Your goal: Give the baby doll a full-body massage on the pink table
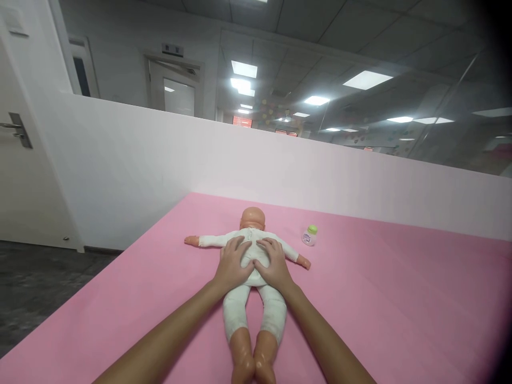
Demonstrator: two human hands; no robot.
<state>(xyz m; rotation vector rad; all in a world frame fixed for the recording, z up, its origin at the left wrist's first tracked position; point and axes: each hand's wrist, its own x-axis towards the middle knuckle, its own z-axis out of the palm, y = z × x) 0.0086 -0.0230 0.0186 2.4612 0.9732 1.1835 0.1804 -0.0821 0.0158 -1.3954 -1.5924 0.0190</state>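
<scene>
Baby doll laid face down at frame centre on pink mat, arms spread. Left hand and right hand pressed flat on back, fingers spread, nothing gripped. Small green-capped bottle set upper right, apart.

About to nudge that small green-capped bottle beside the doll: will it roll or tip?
The bottle looks small and squat, so it probably slides or tips easily. If tipped, its round body may roll on the flat pink mat. It seems light plastic, unlikely to break.

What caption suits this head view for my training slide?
Left hand and right hand rest on a face-down doll on a pink mat, small bottle nearby.
</scene>
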